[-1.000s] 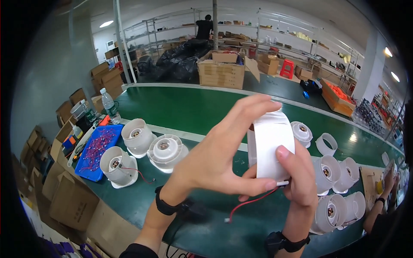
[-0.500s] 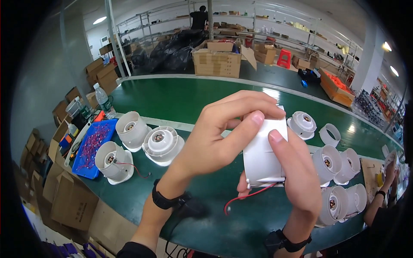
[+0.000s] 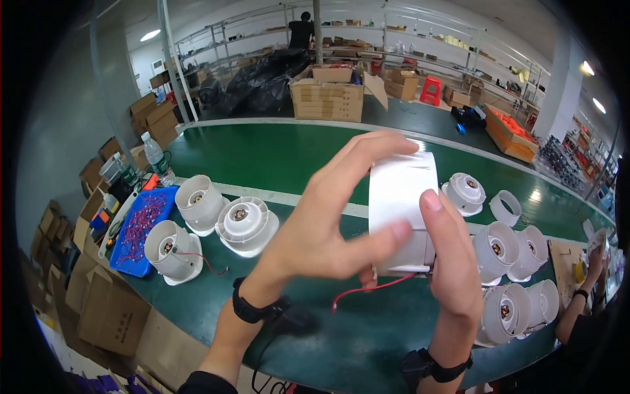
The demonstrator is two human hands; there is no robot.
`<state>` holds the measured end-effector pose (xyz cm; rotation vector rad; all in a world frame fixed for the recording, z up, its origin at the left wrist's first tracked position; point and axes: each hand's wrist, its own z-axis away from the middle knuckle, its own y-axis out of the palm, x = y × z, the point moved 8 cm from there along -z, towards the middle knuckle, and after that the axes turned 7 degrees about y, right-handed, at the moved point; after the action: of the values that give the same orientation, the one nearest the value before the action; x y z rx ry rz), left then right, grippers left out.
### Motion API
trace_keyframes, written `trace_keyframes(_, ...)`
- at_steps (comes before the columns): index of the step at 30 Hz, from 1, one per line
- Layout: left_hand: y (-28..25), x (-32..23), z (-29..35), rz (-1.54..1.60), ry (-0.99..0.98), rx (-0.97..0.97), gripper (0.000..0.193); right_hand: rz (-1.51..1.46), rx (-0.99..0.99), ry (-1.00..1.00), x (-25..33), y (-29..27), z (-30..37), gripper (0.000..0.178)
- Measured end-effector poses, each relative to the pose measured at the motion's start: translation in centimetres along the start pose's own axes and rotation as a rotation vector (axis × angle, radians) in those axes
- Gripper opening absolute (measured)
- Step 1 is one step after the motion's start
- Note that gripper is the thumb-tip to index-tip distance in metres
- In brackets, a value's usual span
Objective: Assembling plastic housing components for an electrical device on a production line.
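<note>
Where two hands (image 3: pixel 328 223) (image 3: pixel 456 262) hold, one likely housing (image 3: pixel 401 190)

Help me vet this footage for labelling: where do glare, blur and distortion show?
All in the head view: glare on the green conveyor belt, toward the right; left hand blurred at the thumb; white cylindrical housing nearly washed out; fisheye bending the belt's edges.

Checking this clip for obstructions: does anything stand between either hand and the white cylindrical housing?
Nothing visible does: the right hand grips the white cylindrical housing directly, and the left hand arches around its left side. A red wire trails below.
</note>
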<state>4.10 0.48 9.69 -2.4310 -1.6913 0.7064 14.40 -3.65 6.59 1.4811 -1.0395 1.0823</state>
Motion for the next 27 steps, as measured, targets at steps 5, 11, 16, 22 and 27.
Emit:
trace_keyframes(5, -0.9, 2.5, 0.8, 0.172, -0.295, -0.120, 0.040, 0.119, 0.091, -0.021, -0.6, 0.7, -0.4, 0.032)
trace_keyframes(11, -1.0, 3.1, 1.1, 0.330, -0.329, -0.201, 0.059, 0.270, 0.155, -0.305, -0.4, -0.1, -0.6, 0.026)
trace_keyframes(16, -0.2, 3.5, 1.2, 0.568, -0.446, -0.200, 0.085, 0.555, 0.329, -0.539, 0.7, 0.9, -0.1, 0.034)
trace_keyframes(22, -1.0, 2.1, 0.7, 0.491, -0.228, -0.026, 0.103, 0.491, 0.301, -0.518, 0.6, 0.1, 0.9, 0.042)
trace_keyframes(27, -1.1, 1.2, 0.4, 0.099, -0.046, -0.063, 0.099, 0.078, 0.196, -0.306, -0.6, -1.6, -0.5, 0.057)
